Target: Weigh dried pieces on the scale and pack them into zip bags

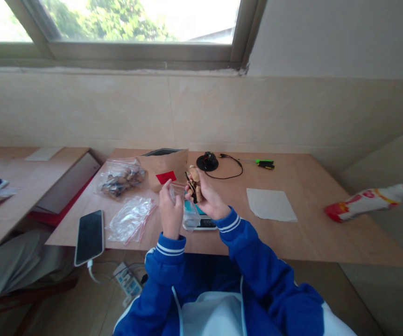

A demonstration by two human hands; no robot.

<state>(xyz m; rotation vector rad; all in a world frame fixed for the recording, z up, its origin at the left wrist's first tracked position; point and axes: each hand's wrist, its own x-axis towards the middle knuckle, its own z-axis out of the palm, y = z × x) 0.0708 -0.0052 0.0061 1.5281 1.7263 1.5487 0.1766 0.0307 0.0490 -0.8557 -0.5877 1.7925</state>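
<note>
My left hand [171,210] pinches the edge of a clear zip-lock bag [190,217] that hangs down over a small white scale [206,224]. In my right hand [210,193] is a cluster of dried mushroom pieces [194,184], light brown with dark edges, held beside the mouth of the bag. Behind my left hand stands a brown paper bag [162,165] with a red label. A filled plastic bag [122,179] of similar dried pieces lies to the left. Nearer me is a pile of clear zip-lock bags [131,219].
A phone [89,238] on a charging cable overhangs the table's front left edge. At the back are a black round-based device [207,161] with a cable and a green-black tool [265,163]. White paper [271,204] and a bottle [369,201] are right. Someone's leg [15,275] shows at left.
</note>
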